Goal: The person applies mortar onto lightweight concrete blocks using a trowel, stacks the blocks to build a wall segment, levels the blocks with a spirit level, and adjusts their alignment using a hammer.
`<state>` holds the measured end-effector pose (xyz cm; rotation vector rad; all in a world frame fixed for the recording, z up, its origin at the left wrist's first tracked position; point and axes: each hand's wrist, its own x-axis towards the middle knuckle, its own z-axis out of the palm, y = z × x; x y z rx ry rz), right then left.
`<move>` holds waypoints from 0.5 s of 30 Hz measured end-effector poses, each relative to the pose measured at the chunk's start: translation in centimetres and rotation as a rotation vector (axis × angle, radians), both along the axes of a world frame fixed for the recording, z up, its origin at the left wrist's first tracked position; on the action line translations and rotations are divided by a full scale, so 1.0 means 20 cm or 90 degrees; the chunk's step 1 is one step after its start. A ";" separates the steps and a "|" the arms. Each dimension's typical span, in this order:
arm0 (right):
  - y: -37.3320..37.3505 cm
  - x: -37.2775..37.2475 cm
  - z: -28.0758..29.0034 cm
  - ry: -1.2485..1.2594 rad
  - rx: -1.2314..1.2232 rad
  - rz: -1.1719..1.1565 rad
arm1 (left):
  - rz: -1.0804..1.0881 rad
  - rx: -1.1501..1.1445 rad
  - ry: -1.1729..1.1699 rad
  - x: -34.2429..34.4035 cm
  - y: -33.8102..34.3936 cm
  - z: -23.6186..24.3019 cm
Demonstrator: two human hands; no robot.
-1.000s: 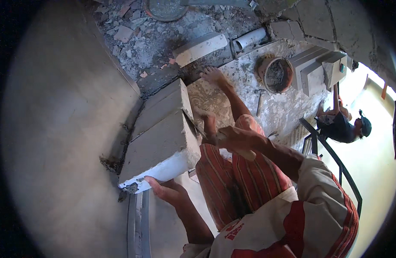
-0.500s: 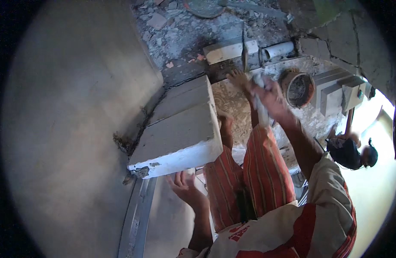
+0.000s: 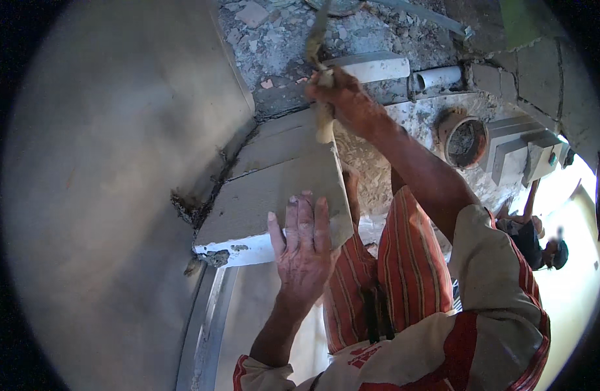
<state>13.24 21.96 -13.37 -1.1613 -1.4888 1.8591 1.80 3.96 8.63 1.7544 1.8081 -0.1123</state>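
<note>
My left hand (image 3: 303, 244) lies flat on the near end of a row of pale building blocks (image 3: 274, 176), fingers stretched over its top face. My right hand (image 3: 349, 101) is wrapped round a trowel (image 3: 317, 40) above the far end of the row. The blade points away from me, and the butt of its light handle sticks out toward me below the fist. A dark, rough joint runs along the left side of the blocks, beside the wall.
A smooth plastered wall (image 3: 130, 163) rises at the left. Beyond the blocks are rubble (image 3: 274, 45), a loose white block (image 3: 371, 67) and a white pipe piece (image 3: 439, 78). A round bucket (image 3: 465, 142) stands near stacked blocks (image 3: 515, 153). Another person (image 3: 538, 241) is at the far right.
My left hand has come up from below the block's edge onto its top. My right hand has moved left and away from me with the trowel, over the far blocks.
</note>
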 end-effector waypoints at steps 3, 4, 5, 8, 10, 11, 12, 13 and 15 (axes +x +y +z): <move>0.00 -0.10 0.15 -0.027 -0.186 0.024 | -0.016 0.013 0.010 -0.02 -0.03 -0.03; -0.02 -0.09 0.06 -0.028 -0.094 0.049 | -0.026 0.024 0.017 -0.02 -0.02 -0.04; -0.03 -0.11 0.04 -0.027 -0.052 0.065 | -0.027 0.022 0.017 -0.03 -0.01 -0.05; 0.00 -0.19 0.07 -0.045 0.070 0.107 | -0.052 0.058 -0.015 -0.05 0.02 -0.04; 0.03 -0.25 0.15 0.012 -0.048 0.067 | -0.027 0.060 -0.021 -0.05 0.03 -0.03; 0.03 -0.27 0.18 0.076 -0.192 0.017 | -0.027 0.059 -0.023 -0.04 0.03 -0.04; -0.01 -0.27 0.16 0.075 -0.192 0.017 | -0.023 0.063 -0.020 -0.04 0.03 -0.04; -0.05 -0.28 0.14 0.053 -0.175 0.067 | -0.020 0.069 -0.016 -0.04 0.03 -0.04; -0.07 -0.28 0.10 0.031 -0.157 0.118 | -0.018 0.068 -0.014 -0.04 0.04 -0.04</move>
